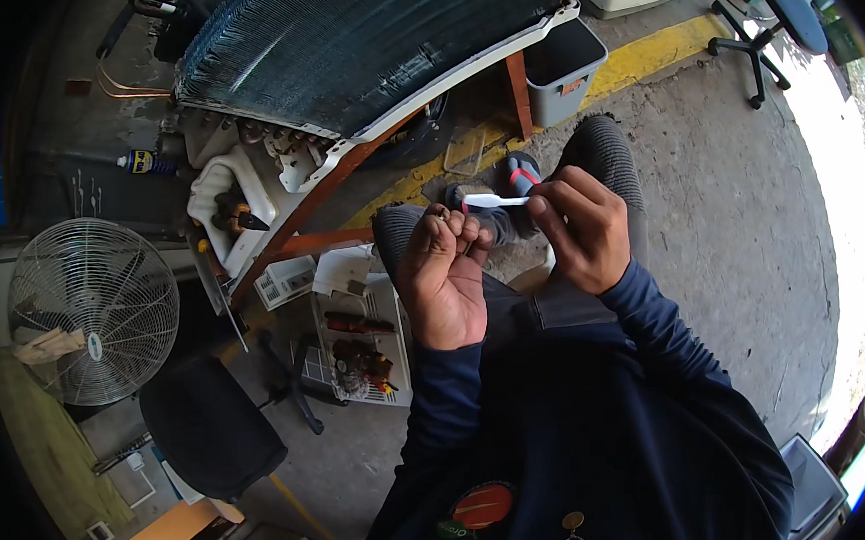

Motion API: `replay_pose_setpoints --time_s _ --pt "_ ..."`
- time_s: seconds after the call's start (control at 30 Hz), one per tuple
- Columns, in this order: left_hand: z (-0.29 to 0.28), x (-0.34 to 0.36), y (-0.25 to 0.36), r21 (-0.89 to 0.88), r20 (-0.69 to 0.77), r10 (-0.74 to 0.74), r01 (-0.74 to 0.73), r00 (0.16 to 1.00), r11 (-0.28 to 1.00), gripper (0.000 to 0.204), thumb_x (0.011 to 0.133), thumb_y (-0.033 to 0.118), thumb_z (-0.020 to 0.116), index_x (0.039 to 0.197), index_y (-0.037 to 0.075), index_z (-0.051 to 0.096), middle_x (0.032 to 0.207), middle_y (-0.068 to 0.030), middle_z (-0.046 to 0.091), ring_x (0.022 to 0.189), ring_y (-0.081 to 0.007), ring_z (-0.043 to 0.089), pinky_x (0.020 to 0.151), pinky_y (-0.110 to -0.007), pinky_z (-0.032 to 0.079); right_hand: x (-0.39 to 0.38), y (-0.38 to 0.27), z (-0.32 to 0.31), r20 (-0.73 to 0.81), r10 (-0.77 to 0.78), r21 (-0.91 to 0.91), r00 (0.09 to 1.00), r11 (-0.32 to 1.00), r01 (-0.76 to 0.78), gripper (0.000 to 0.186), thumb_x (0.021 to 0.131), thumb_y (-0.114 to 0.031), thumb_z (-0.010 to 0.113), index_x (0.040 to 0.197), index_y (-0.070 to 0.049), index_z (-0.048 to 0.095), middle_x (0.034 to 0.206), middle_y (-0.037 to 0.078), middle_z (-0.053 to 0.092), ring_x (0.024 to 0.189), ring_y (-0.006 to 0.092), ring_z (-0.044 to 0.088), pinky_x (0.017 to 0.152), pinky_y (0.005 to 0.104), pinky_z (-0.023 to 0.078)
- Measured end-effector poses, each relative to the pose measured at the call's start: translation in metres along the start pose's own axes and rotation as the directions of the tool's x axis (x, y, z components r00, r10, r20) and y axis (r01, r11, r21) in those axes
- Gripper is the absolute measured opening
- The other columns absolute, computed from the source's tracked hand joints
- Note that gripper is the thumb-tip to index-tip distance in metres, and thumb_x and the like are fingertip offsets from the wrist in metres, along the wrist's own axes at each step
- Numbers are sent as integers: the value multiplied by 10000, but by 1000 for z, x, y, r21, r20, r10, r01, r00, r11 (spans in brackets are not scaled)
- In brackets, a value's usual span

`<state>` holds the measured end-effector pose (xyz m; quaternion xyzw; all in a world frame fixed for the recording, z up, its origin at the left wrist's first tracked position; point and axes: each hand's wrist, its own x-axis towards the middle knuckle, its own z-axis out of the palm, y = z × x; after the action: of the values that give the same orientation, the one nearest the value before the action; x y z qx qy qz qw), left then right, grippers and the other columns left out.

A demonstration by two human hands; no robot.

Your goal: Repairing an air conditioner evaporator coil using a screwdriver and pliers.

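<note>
My right hand (pixel 582 224) is closed around the thin end of a small white toothbrush-like tool (pixel 493 201). Its wider end points left and has a reddish edge, close to the fingertips of my left hand (pixel 446 279). That hand is turned palm up, its fingers curled and pinched together. Whatever sits between them is too small or hidden to name. Both hands are held over my lap, above my knees and the sandals (pixel 523 173) on the floor.
A large finned coil (pixel 367 44) rests on a reddish frame (pixel 316 183) ahead. A grey bin (pixel 567 75) stands beyond. To the left are a fan (pixel 92 309), a black seat (pixel 208 431), a spray can (pixel 144 163) and a white panel (pixel 387 313) bearing tools. An office chair (pixel 786 14) stands far right.
</note>
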<state>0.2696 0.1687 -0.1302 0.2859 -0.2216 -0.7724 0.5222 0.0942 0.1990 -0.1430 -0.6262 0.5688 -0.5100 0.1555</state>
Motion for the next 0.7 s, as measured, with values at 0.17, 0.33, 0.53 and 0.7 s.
replay_pose_setpoints --time_s 0.17,0.33,0.53,0.7 --pt "7 1 1 36 -19 -16 17 1000 999 101 1080 132 599 1128 43 605 969 -56 608 912 -166 580 874 -330 515 0 2 2 2 -27 28 1000 999 27 65 941 -55 700 919 6 691 794 79 511 630 219 442 596 334 398" --pt "7 5 0 10 4 6 -6 1000 1000 118 1075 125 608 1136 24 609 966 -59 616 906 -169 576 882 -334 512 -10 17 -6 31 140 101 990 985 -143 138 998 -92 660 919 18 683 796 75 530 639 193 437 606 322 394" --pt "10 0 -7 240 17 194 -192 981 952 144 1056 62 610 1177 -15 620 999 -84 651 908 -167 601 897 -323 518 -18 21 -2 132 474 433 870 762 -481 271 1077 -172 591 919 30 676 771 49 539 671 139 429 626 284 379" --pt "25 -10 -4 572 67 410 -371 910 731 147 1032 -5 611 1174 -40 626 1031 -108 672 925 -170 633 892 -300 530 -23 23 9 178 532 526 828 660 -537 317 1099 -211 573 921 29 680 747 22 521 687 111 411 642 260 369"
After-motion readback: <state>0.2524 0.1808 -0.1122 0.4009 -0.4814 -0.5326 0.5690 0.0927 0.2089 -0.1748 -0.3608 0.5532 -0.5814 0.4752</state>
